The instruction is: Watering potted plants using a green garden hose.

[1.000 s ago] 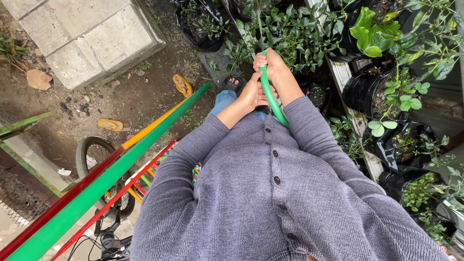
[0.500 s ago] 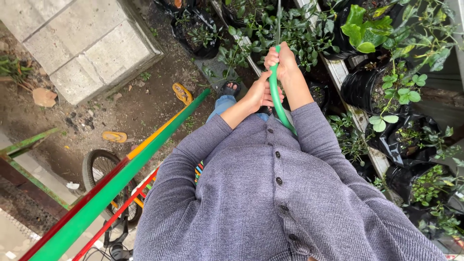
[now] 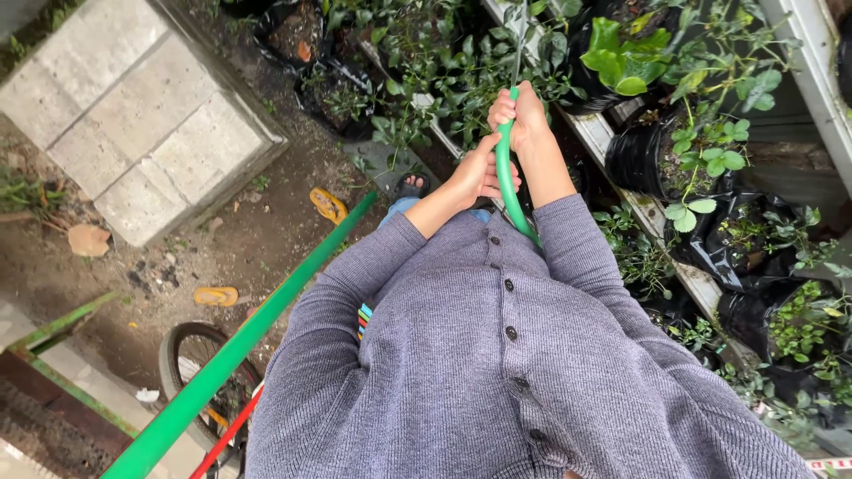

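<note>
Watering now: right hand [image 3: 524, 115] gripping hose [image 3: 506, 177] at twelve o'clock, left hand [image 3: 475, 173] clasped below; next, probably sweeping over plants [image 3: 461, 62].

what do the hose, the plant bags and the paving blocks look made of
Hose: likely flexible plastic or rubber; smooth, slightly glossy green, and it curves without kinking through both hands.
Plant bags: thin black plastic film, shiny and crinkled.
Paving blocks: probably concrete or cut stone; matte, pale grey, grainy, with straight joints.
</note>
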